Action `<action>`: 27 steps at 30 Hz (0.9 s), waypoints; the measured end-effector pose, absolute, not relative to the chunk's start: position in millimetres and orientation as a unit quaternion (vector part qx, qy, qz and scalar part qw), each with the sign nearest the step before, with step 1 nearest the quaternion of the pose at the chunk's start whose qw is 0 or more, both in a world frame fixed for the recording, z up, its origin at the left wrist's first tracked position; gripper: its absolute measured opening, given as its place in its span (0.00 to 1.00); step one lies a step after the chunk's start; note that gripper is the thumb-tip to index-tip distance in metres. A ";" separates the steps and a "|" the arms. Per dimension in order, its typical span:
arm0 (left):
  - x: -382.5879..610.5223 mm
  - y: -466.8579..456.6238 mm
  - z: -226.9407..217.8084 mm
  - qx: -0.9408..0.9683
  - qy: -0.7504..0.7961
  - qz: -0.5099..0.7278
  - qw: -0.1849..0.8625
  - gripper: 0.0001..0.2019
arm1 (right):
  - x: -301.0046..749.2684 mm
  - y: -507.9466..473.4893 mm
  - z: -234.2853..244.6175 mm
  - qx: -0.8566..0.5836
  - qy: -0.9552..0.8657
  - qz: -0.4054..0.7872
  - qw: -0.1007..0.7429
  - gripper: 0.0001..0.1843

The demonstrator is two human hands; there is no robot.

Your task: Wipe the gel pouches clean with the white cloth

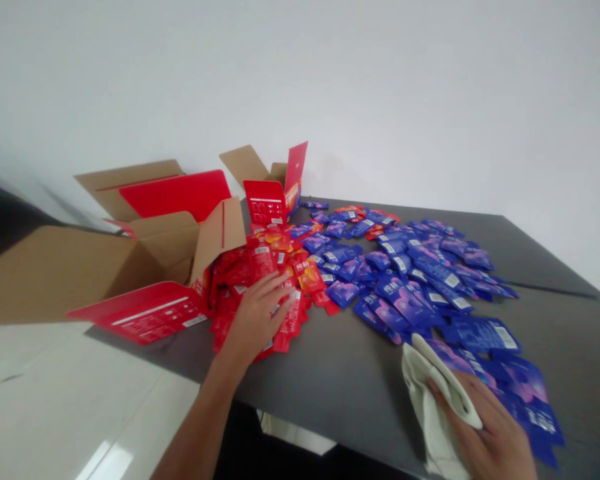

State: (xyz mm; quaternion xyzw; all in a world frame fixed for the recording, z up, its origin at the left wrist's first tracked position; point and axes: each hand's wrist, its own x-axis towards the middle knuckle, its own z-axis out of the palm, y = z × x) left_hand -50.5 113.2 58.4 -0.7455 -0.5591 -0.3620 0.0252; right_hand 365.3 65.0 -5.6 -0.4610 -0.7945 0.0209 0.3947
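The red sachets [260, 263] lie in a heap under the left hand [260, 313], which rests flat on them with fingers spread, clamping nothing. Just left of that hand an open box [80, 267] lies tipped on its side, its red flap touching the heap; beyond the fingertips stands a smaller open box [273, 190]. To the hand's right, blue sachets [405, 267] spread across the dark table [340, 380], reaching the right hand [495, 433]. That hand lies at the near edge, fingers closed on a white cloth [433, 393], seemingly pinching it; the cloth trails off to its left.
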 end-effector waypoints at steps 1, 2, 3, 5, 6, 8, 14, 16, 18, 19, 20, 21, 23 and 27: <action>-40.6 108.7 62.7 -0.754 -0.544 -0.368 0.013 0.12 | 363.2 65.2 -1.9 -0.450 -0.800 0.024 0.397 0.14; -29.8 104.1 67.7 -0.765 -0.528 -0.369 -0.003 0.11 | 361.1 65.4 1.6 -0.440 -0.804 0.028 0.400 0.15; -18.5 99.7 73.4 -0.779 -0.511 -0.363 -0.026 0.10 | 359.2 65.4 4.7 -0.432 -0.807 0.031 0.402 0.16; 4.2 92.9 86.3 -0.811 -0.475 -0.332 -0.080 0.09 | 355.9 65.1 9.2 -0.423 -0.808 0.032 0.408 0.17; 14.9 91.3 93.4 -0.828 -0.457 -0.310 -0.102 0.09 | 354.5 64.7 10.8 -0.421 -0.809 0.035 0.410 0.17; 34.3 93.5 107.9 -0.860 -0.422 -0.263 -0.118 0.11 | 351.9 63.8 13.3 -0.418 -0.808 0.049 0.412 0.17; 72.9 161.1 140.3 -0.890 -0.435 -0.128 -0.052 0.16 | 345.3 61.2 18.7 -0.416 -0.797 0.095 0.427 0.17; 80.8 202.7 140.3 -0.873 -0.480 -0.077 -0.037 0.14 | 344.0 60.5 18.9 -0.414 -0.794 0.113 0.430 0.17; 88.2 247.1 134.0 -0.853 -0.518 -0.062 -0.026 0.13 | 343.4 59.9 18.2 -0.416 -0.789 0.135 0.432 0.17; 92.2 268.4 129.1 -0.841 -0.538 -0.053 -0.022 0.13 | 343.5 59.7 17.6 -0.417 -0.785 0.148 0.434 0.17; 96.9 288.2 123.4 -0.833 -0.552 -0.044 -0.023 0.14 | 343.8 59.8 16.7 -0.416 -0.782 0.162 0.435 0.18; 102.3 306.2 117.3 -0.827 -0.560 -0.036 -0.026 0.15 | 344.5 60.0 15.5 -0.414 -0.781 0.176 0.434 0.18; 115.5 336.4 104.7 -0.821 -0.569 -0.025 -0.033 0.17 | 346.8 61.2 11.5 -0.410 -0.781 0.207 0.424 0.20; 145.4 379.7 81.0 -0.809 -0.586 -0.029 -0.035 0.18 | 351.8 64.1 -3.3 -0.406 -0.777 0.258 0.406 0.23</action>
